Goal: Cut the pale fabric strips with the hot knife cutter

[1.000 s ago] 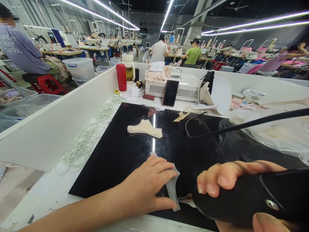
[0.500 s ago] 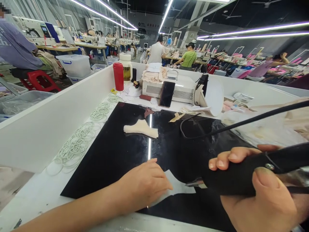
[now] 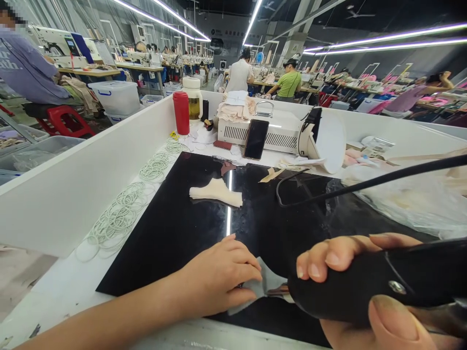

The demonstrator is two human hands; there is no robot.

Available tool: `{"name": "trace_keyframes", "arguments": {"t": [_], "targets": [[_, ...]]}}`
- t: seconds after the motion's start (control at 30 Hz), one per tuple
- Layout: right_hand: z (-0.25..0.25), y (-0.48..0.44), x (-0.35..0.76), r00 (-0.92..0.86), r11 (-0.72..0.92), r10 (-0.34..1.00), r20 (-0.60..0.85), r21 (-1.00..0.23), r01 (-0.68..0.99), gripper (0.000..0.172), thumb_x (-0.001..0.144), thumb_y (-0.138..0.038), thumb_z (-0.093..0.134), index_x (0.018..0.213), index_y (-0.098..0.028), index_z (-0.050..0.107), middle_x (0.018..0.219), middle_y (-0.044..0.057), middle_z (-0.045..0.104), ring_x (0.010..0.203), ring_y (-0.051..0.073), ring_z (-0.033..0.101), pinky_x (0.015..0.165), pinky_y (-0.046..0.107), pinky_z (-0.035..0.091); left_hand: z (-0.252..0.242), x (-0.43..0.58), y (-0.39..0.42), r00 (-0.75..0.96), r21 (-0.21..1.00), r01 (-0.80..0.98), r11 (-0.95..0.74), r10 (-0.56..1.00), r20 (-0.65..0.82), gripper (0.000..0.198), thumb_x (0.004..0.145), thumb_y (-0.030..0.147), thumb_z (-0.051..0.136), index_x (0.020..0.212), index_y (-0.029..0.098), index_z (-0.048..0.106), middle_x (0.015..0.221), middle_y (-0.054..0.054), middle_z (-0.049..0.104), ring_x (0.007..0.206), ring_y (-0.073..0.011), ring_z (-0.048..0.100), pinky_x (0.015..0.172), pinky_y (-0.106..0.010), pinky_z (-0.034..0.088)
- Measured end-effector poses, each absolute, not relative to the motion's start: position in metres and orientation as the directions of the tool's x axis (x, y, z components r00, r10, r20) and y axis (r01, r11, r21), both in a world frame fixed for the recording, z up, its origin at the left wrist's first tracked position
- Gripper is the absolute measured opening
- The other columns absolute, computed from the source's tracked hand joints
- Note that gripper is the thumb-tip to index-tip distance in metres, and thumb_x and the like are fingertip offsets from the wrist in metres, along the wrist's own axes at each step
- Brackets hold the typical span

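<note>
On a clock laid over the black board (image 3: 175, 238), with twelve at its far edge, the grey piece (image 3: 269, 279) lies near six, low over the board. The left hand (image 3: 226, 274), at seven, rests on it with fingers half curled and thumb a little apart; whether it pinches the piece or only presses it, I cannot tell. The right hand (image 3: 341, 253), at four, is wrapped round a thick black tool (image 3: 339, 296), whose metal tip (image 3: 280, 290) points toward nine and meets the grey piece's near-side edge area. A cream stack (image 3: 216, 192) lies on the board between ten and eleven. Pale green loops (image 3: 116, 218) lie on the white surface (image 3: 69, 301) between nine and ten, a red cup (image 3: 181, 113) stands at eleven, a phone (image 3: 256, 139) leans at twelve, and clear plastic (image 3: 412, 199) spreads between two and three
</note>
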State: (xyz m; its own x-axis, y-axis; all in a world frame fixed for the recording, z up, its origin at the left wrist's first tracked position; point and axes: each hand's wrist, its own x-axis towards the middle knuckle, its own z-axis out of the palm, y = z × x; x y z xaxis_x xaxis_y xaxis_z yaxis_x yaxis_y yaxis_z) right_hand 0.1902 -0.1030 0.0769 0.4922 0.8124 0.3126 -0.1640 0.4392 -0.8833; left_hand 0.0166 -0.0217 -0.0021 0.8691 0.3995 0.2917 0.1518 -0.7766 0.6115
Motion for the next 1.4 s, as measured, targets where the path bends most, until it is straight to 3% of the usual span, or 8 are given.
{"name": "trace_keyframes", "arguments": {"t": [0.3, 0.5, 0.83, 1.4], "targets": [[0.068, -0.1, 0.19, 0.488, 0.508, 0.77, 0.41, -0.858, -0.08, 0.038, 0.08, -0.033, 0.085, 0.112, -0.03, 0.063, 0.077, -0.003, 0.066, 0.06, 0.019, 0.064, 0.056, 0.038, 0.059, 0.0, 0.014, -0.019, 0.875, 0.614, 0.144, -0.776, 0.39, 0.287, 0.02, 0.092, 0.021, 0.074, 0.113, 0.021, 0.073, 0.12, -0.004, 0.073, 0.116, -0.0212, 0.065, 0.123, -0.044, 0.03], [0.072, -0.09, 0.192, 0.6, 0.533, 0.694, 0.397, -0.844, -0.059, 0.048, 0.063, -0.039, 0.095, 0.098, -0.026, 0.065, 0.069, -0.005, 0.064, 0.054, 0.016, 0.059, 0.049, 0.031, 0.057, 0.0, 0.009, -0.019, 0.911, 0.63, 0.158, -0.76, 0.358, 0.204, 0.035, 0.089, 0.031, 0.079, 0.122, 0.025, 0.07, 0.135, -0.002, 0.069, 0.133, -0.0247, 0.055, 0.127, -0.053, 0.02], [0.074, -0.105, 0.185, 0.485, 0.426, 0.824, 0.293, -0.885, -0.188, 0.046, 0.069, -0.038, 0.094, 0.103, -0.03, 0.063, 0.073, -0.004, 0.066, 0.058, 0.018, 0.063, 0.052, 0.035, 0.06, 0.004, 0.009, -0.019, 0.928, 0.625, 0.18, -0.76, 0.341, 0.148, 0.04, 0.089, 0.04, 0.078, 0.126, 0.027, 0.068, 0.139, 0.002, 0.066, 0.137, -0.0244, 0.05, 0.128, -0.054, 0.013], [0.066, -0.106, 0.181, 0.435, 0.498, 0.818, 0.377, -0.842, -0.206, 0.039, 0.075, -0.041, 0.089, 0.107, -0.033, 0.066, 0.072, -0.004, 0.065, 0.055, 0.016, 0.06, 0.05, 0.032, 0.056, 0.004, 0.009, -0.018, 0.933, 0.63, 0.165, -0.758, 0.328, 0.151, 0.047, 0.085, 0.04, 0.082, 0.128, 0.027, 0.068, 0.138, -0.002, 0.067, 0.137, -0.028, 0.052, 0.126, -0.059, 0.017]]}}
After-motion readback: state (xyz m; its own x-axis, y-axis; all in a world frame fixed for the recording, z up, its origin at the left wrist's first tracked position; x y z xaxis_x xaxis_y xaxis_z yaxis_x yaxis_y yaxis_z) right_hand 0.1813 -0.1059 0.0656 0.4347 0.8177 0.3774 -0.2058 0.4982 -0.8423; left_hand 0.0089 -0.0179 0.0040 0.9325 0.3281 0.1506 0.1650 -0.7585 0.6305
